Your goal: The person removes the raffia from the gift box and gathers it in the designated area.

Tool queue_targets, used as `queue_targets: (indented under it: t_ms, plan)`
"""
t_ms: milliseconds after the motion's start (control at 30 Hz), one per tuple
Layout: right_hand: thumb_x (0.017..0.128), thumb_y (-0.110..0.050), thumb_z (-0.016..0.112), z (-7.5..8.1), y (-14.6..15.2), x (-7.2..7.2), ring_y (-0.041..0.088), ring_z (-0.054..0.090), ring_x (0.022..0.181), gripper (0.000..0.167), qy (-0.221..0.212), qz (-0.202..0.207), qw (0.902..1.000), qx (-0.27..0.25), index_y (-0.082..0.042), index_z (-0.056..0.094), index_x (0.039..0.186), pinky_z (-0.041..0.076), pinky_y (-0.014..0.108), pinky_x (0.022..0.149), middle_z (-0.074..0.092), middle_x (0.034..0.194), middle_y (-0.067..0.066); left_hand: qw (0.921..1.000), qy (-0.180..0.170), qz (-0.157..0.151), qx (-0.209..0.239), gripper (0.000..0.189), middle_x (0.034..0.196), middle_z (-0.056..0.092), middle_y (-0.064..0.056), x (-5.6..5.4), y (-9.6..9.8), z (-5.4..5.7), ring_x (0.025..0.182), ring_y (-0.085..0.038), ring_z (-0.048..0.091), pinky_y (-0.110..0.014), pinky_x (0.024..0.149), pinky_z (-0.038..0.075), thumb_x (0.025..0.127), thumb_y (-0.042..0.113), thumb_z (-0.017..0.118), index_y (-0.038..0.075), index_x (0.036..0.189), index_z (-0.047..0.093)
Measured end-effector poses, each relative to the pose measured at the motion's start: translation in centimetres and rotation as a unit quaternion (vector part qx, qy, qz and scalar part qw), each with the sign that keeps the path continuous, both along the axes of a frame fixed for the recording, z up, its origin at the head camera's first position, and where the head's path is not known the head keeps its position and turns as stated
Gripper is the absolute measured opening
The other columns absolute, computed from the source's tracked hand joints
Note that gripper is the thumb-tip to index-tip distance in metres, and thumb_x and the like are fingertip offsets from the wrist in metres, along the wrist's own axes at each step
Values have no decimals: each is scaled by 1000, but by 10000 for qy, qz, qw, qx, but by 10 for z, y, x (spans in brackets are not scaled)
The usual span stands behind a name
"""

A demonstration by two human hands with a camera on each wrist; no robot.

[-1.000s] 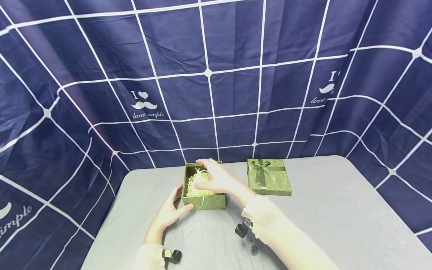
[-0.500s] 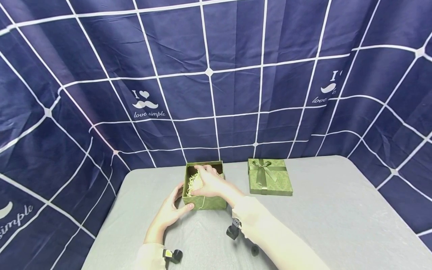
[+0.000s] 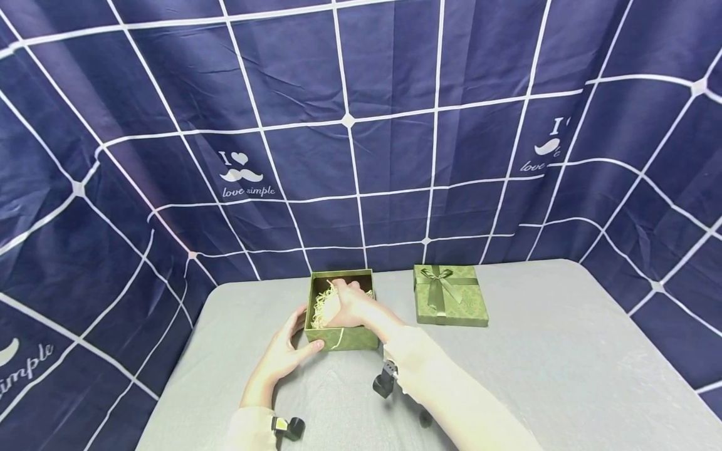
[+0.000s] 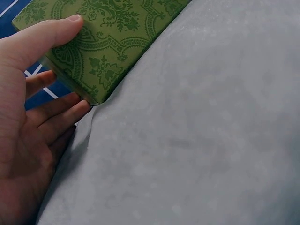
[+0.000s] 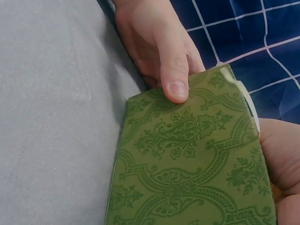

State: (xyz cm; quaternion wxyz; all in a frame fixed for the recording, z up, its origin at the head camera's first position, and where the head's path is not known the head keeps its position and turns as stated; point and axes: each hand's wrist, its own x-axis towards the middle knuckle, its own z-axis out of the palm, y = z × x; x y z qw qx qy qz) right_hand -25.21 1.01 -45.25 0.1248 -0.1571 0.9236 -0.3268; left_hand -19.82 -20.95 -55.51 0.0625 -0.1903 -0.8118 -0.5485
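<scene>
An open green patterned gift box (image 3: 355, 340) stands near the back of the table, filled with pale shredded paper (image 3: 320, 305). My left hand (image 3: 284, 352) holds its front left corner. In the left wrist view, the left thumb (image 4: 56, 35) lies on the front wall and the fingertips touch the side. My right hand (image 3: 355, 308) reaches down over the front rim into the box; its fingertips are hidden inside among the shreds, so I cannot tell what they hold. One pale paper strand (image 5: 246, 101) hangs over the front rim in the right wrist view.
Right of the box lies its green lid (image 3: 465, 304) with a ribbon bow (image 3: 440, 285). A grey cloth (image 3: 536, 357) covers the table. Blue curtains (image 3: 389, 156) with white grid lines stand behind and at both sides. A black camera (image 3: 383, 383) sits at the right wrist.
My right hand has moved from above the box down and slightly left into it, its fingers sinking out of sight among the shreds. The left hand, box and lid have stayed put.
</scene>
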Motion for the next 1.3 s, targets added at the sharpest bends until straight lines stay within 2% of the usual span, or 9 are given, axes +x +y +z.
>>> queue_targets:
  t_ms: [167, 300, 500, 667, 800, 1033, 1133, 1300]
  plan:
    - [73, -31, 101, -2, 0, -1, 43, 57, 137, 111, -314, 19, 9994, -164, -7, 43, 164, 52, 58, 116, 52, 150, 30, 10000, -8, 21, -54, 86, 159, 58, -19, -1, 0, -1, 145, -39, 56, -55, 126, 39, 92, 15, 89, 4, 164, 45]
    - [77, -30, 99, -3, 0, -2, 41, 55, 141, 104, -374, 123, 9991, -163, -8, 46, 163, 49, 56, 119, 53, 153, 28, 9999, 0, 66, -132, 85, 157, 60, -19, -2, -1, -1, 143, -39, 58, -54, 126, 41, 92, 16, 89, 4, 164, 46]
    - [83, -19, 95, -5, -1, -5, 39, 54, 145, 89, -346, 537, 9971, -425, -7, 52, 160, 46, 52, 123, 58, 155, 23, 9998, -6, 130, -156, 85, 155, 61, -18, -2, -1, -2, 142, -37, 58, -52, 125, 42, 91, 16, 90, 4, 163, 46]
    - [84, -7, 91, -7, -1, -6, 37, 57, 144, 78, -262, 918, 9938, -564, -7, 58, 155, 46, 50, 122, 63, 153, 15, 9996, -86, 173, -212, 85, 155, 62, -17, -1, -2, -1, 142, -38, 59, -50, 126, 43, 92, 18, 90, 5, 164, 46]
    - [85, -4, 89, -10, -1, -8, 34, 58, 142, 71, -328, 1140, 9914, -560, -8, 63, 151, 46, 49, 122, 65, 152, 13, 9993, -85, 188, -298, 84, 155, 62, -17, 0, -1, -1, 142, -38, 60, -45, 125, 44, 93, 19, 89, 5, 164, 46]
    - [87, 0, 84, -11, -1, -11, 22, 66, 115, 44, -357, 1273, 9905, -375, -7, 74, 130, 53, 35, 104, 75, 127, 6, 9994, -162, 183, -247, 86, 152, 64, -18, 0, -1, 0, 141, -39, 60, -56, 125, 41, 92, 18, 90, 4, 164, 45]
    - [88, 2, 83, -11, -1, -12, 21, 65, 113, 41, -346, 1319, 9902, -293, -6, 75, 128, 53, 34, 103, 75, 124, 6, 9995, -144, 159, -212, 86, 152, 64, -18, 1, -1, 0, 141, -38, 60, -57, 125, 40, 91, 18, 90, 4, 164, 45]
    - [89, 1, 84, -10, 0, -11, 23, 66, 118, 43, -249, 1373, 9900, -226, -7, 75, 130, 53, 36, 106, 75, 128, 7, 9996, -89, 161, -190, 86, 153, 63, -18, 1, 0, 0, 142, -38, 60, -56, 125, 40, 91, 16, 90, 4, 164, 45]
